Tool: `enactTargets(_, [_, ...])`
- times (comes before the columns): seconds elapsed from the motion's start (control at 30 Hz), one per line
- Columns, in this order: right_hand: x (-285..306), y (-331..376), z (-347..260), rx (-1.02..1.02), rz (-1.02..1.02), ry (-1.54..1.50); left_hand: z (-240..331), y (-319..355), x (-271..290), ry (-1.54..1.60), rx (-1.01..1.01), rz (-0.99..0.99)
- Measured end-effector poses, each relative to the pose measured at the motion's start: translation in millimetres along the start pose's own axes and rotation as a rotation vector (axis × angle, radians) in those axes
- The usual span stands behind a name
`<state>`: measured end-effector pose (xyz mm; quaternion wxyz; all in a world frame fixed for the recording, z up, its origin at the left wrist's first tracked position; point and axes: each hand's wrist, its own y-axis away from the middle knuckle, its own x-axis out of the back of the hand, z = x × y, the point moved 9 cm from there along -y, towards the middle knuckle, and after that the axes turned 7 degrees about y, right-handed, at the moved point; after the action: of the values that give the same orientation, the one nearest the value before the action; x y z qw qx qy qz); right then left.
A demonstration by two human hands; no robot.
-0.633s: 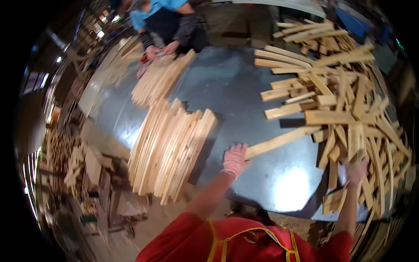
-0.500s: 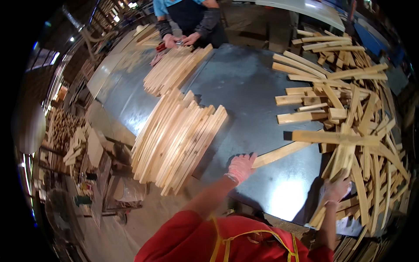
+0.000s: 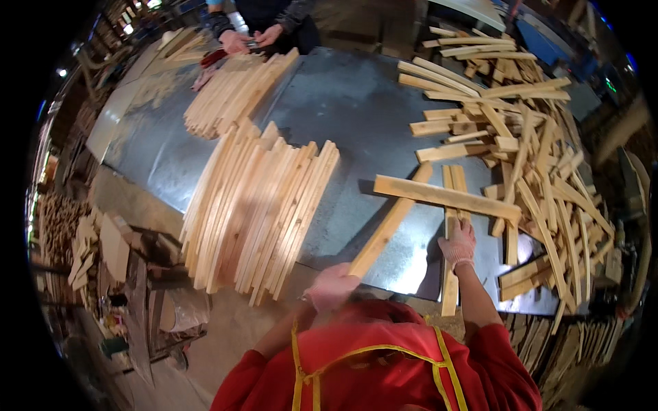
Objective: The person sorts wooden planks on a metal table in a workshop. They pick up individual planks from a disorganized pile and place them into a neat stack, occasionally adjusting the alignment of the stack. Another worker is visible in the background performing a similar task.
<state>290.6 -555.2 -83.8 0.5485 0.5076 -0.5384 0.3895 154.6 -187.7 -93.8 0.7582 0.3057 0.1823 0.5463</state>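
My left hand (image 3: 330,284), in a pale pinkish glove and slightly blurred, is closed round the near end of a wooden slat (image 3: 384,237). That slat slants away over the dark tabletop. Closer to the pile, my gloved right hand (image 3: 458,245) grips a pair of wooden slats (image 3: 449,291) pointing away from me. A further slat (image 3: 439,194) lies crosswise over the pair and over the left hand's slat. My right fingers are partly hidden against the wood.
A jumbled heap of slats (image 3: 541,171) covers the table's right side. Neat rows of slats (image 3: 257,212) stand to the left, with another stack (image 3: 229,92) behind. Across the dark metal table (image 3: 343,96), a co-worker's hands (image 3: 250,40) hold something small.
My left hand has drawn its slat nearer my body. My right hand has come leftward from the heap with slats, and the crosswise slat has shifted left with them. The whole view has shifted.
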Motion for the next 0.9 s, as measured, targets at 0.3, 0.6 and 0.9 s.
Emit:
enactTargets(0.3, [12, 25, 0, -0.035, 0.000, -0.166, -74, 78, 113, -1.201, -0.510, 0.960])
enactTargets(0.6, [-1, 43, 35, -0.199, -0.013, -0.090, 34, -24, 60, -1.400, -0.494, 0.830])
enactTargets(0.9, [-29, 11, 75, -0.207, -0.085, -0.176, 141, -148, 0, -1.258, -0.320, 0.386])
